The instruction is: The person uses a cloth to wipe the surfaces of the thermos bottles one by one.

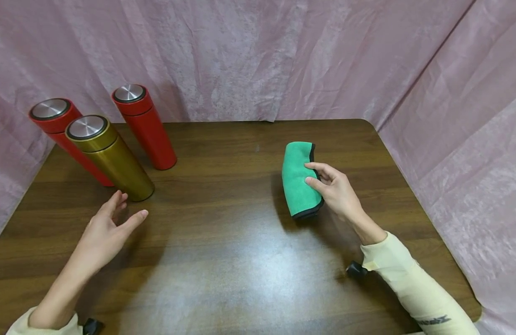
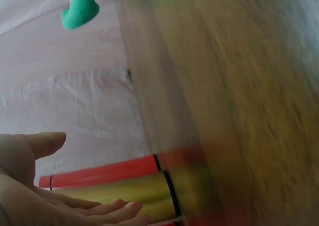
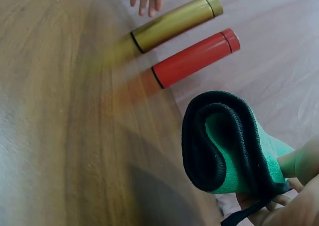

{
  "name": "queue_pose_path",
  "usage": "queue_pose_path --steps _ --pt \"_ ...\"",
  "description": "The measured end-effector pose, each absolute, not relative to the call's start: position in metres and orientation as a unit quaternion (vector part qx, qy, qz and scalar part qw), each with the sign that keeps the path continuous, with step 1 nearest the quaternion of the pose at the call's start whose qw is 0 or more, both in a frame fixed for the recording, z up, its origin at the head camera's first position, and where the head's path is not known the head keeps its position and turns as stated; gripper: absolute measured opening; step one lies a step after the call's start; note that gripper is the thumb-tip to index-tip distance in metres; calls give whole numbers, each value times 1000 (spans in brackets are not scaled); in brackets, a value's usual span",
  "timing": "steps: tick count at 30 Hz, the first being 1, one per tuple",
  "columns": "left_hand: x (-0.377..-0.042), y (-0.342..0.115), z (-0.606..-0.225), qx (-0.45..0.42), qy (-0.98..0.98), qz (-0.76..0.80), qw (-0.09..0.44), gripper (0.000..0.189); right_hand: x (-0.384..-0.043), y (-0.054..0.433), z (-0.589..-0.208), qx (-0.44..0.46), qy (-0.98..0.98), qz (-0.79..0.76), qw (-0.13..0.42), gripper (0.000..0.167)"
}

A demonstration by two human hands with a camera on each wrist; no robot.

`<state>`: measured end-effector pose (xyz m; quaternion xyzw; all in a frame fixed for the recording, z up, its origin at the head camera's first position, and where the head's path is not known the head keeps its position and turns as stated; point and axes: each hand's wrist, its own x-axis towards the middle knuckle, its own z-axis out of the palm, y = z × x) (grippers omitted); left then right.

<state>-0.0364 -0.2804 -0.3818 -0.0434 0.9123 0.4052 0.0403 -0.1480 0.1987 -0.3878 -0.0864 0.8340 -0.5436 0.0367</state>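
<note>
A folded green cloth [image 1: 299, 181] with black edging is pinched between the thumb and fingers of my right hand [image 1: 335, 190]. It hangs above the table, and its shadow falls below it. The right wrist view shows the cloth's black-edged layers [image 3: 219, 141] curled over in a loop. My left hand [image 1: 104, 230] has its thumb and fingers spread, holding nothing. Nearest to it stands a gold thermos [image 1: 119, 163] with a silver-topped lid. The fingertips come near its base; whether they touch it I cannot tell.
Two red thermoses, one at the far left [image 1: 61, 123] partly behind the gold one and another [image 1: 146, 128] to its right, stand upright on the brown wooden table [image 1: 224, 186]. A pink curtain [image 1: 241, 56] hangs behind the table and along its right side.
</note>
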Motion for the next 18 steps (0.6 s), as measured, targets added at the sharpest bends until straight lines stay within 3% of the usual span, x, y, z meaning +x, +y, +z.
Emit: queue_pose_path --steps 4,18 --pt "-35 -272 -382 -26 921 384 67 95 -164 199 -389 -55 817 -570 64 44" --pt "-24 -251 -379 40 931 357 64 90 -192 199 -409 -9 836 -522 171 47"
